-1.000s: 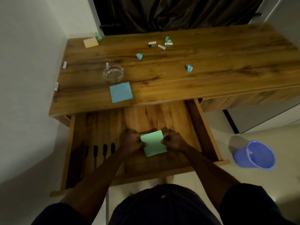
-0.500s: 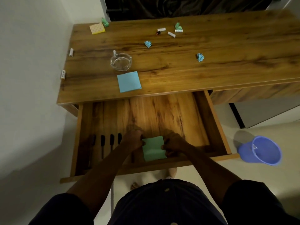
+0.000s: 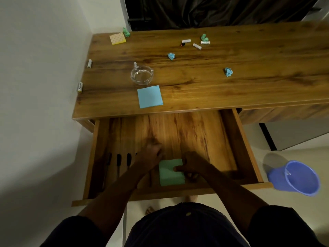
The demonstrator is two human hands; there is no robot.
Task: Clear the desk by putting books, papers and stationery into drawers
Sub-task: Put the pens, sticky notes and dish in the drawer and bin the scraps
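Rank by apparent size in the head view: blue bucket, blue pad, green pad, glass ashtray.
1. blue bucket
2. green pad and blue pad: about alike; green is nearer the camera and partly under the right hand, so unranked.
3. glass ashtray, slightly smaller.
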